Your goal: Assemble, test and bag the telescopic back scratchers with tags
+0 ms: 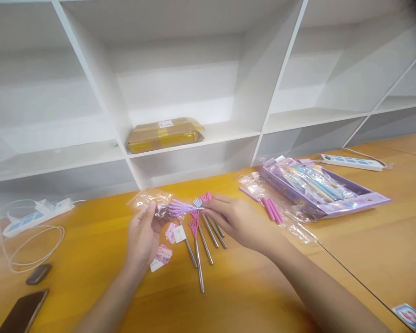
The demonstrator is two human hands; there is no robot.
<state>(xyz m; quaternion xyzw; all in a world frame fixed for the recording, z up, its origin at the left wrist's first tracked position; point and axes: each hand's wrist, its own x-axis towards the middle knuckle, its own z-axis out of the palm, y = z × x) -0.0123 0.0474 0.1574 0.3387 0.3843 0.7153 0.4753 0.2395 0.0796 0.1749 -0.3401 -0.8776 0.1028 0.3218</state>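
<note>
My left hand (143, 238) pinches a clear plastic bag (150, 199) between thumb and fingers. A purple hand-shaped back scratcher (180, 207) is in my right hand (234, 222), gripped by its metal shaft. Its fingered head points left, at the bag's side; whether it is inside the bag I cannot tell. Below my hands, several back scratchers with metal handles lie on the table, among them a pink one (198, 259). Small printed cards (161, 258) lie beside my left hand, and a white tag (179, 233) rests near the handles.
At the right a purple display box (291, 196) holds several bagged items. Pink tubes (272, 210) and loose clear wrappers (298, 231) lie before it. Power strips (38, 217), a cable, a dark phone (24, 312) and a taped parcel (164, 134) on the shelf surround the workspace.
</note>
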